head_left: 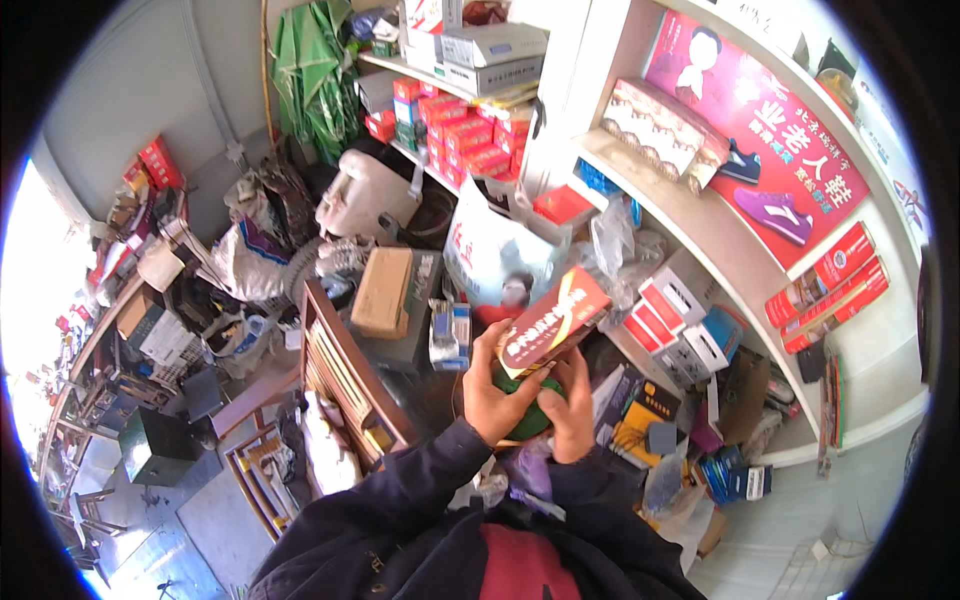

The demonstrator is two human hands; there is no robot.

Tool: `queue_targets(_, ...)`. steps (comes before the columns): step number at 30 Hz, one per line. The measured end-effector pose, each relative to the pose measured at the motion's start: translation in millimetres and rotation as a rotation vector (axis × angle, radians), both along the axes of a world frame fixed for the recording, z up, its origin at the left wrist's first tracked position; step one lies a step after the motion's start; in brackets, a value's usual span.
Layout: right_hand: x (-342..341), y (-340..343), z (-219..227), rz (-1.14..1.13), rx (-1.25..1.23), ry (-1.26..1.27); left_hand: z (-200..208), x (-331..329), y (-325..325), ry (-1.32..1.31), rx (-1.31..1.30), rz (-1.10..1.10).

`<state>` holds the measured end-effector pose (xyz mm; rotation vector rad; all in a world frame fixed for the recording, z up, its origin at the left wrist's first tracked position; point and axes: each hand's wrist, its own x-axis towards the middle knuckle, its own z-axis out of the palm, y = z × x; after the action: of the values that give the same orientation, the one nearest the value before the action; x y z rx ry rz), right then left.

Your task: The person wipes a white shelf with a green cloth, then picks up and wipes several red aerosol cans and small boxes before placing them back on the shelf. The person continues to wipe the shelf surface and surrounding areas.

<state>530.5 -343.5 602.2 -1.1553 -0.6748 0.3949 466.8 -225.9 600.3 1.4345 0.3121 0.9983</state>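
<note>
left hand (492, 402): fingers clamped on box (553, 325) | right hand (572, 415): right under it, can't tell if gripping, prob steadying

hands (494, 402) (571, 408): 2 | held box (552, 326): 1 | poster (765, 120): 1 | tarpaulin (309, 80): 1

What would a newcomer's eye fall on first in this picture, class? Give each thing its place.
Probably first the red-brown box near the centre, held in the left hand, with the right hand just below it. The large pinkish-red poster at upper right also stands out. Beyond the hands, the crumpled green sheet hangs at upper left of centre, beside shelves stacked with bright red boxes.
</note>
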Motion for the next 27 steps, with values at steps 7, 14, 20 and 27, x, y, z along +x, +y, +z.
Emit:
queue_targets(7,-52,9,23,-0.116,-0.049,0.143,5,-60,-4,0.095,0.170,-0.078)
queue_targets(14,-81,8,26,-0.157,0.030,0.211,7,-107,23,0.139,0.297,-0.328)
queue_targets(20,-86,-1,9,-0.362,-0.136,0.050,8,-143,58,0.017,-0.293,-0.258)
queue_targets(27,-109,13,-33,-0.144,-0.256,0.040,48,-126,60,-0.221,0.700,-0.245)
